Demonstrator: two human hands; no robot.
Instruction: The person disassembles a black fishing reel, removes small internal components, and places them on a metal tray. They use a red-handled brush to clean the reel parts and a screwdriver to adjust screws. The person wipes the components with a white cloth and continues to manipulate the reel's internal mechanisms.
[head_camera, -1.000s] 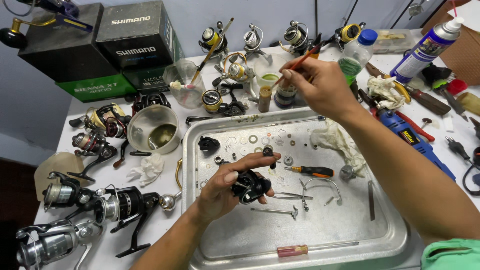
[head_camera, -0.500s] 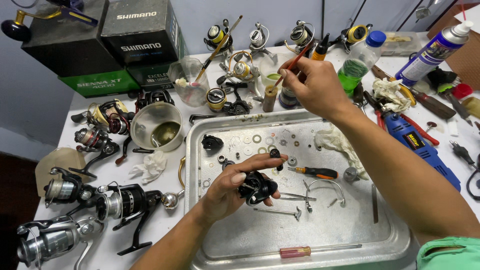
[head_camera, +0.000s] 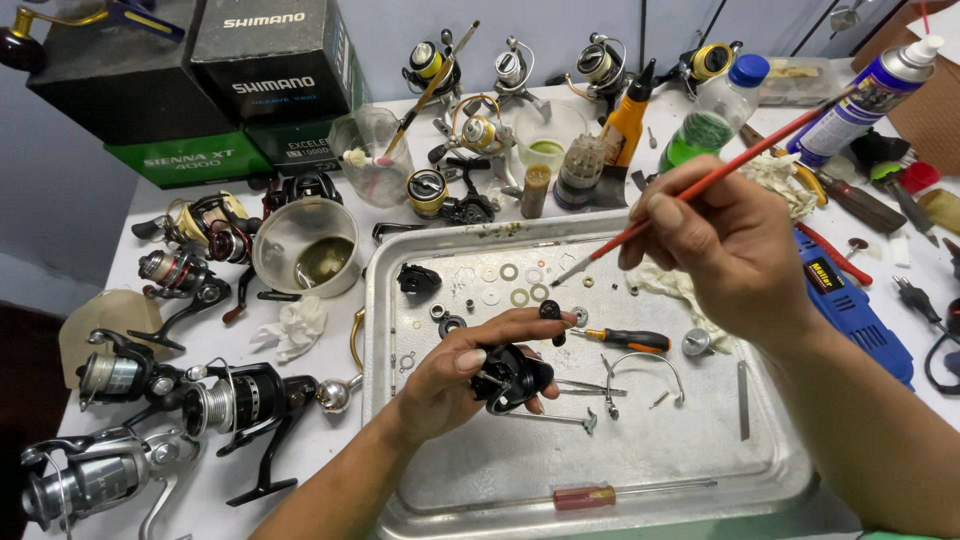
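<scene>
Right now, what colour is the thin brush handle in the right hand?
Red; the thin brush handle in the right hand shows in the head view.

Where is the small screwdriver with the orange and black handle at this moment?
In the head view, the small screwdriver lies in the metal tray, near its middle, between the left hand and the right hand.

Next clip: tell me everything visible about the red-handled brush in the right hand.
The brush is long and thin, with a glossy red handle that looks painted, a short metal ferrule and a small dark tip. The right hand pinches it mid-shaft between thumb and fingers. It lies at a slant: the tip points down-left, hovering just above the metal tray near the loose washers, touching nothing as far as can be seen, while the back end rises up-right toward the spray can. Whether the bristles are wet cannot be told.
</scene>
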